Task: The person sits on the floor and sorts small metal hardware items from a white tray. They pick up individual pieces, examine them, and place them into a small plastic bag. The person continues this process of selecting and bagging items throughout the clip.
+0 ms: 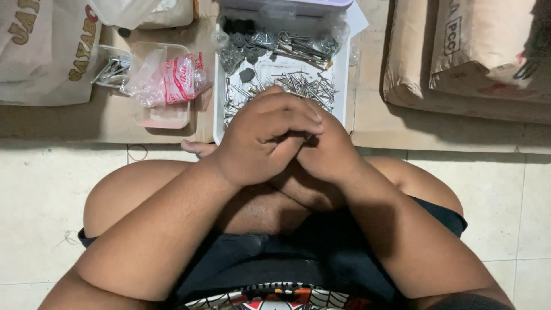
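Note:
My left hand (258, 138) and my right hand (330, 155) are pressed together over the near edge of a white rectangular tray (217, 86). The left hand's fingers curl over the right hand's fingers. Whatever may lie between them is hidden. The tray holds a heap of loose metal nails (304, 86), longer metal hooks (301, 49) at the far end and several small dark pieces (241, 28). I sit on the floor with my bare knees spread to either side below the hands.
Left of the tray stands a clear plastic box (166, 115) holding a red-and-white plastic bag (172, 77), beside a small clear container of metal bits (112, 69). Brown paper sacks (459, 51) lie at right, a beige bag (40, 51) at left. Flat cardboard (57, 123) covers the tiled floor (46, 189).

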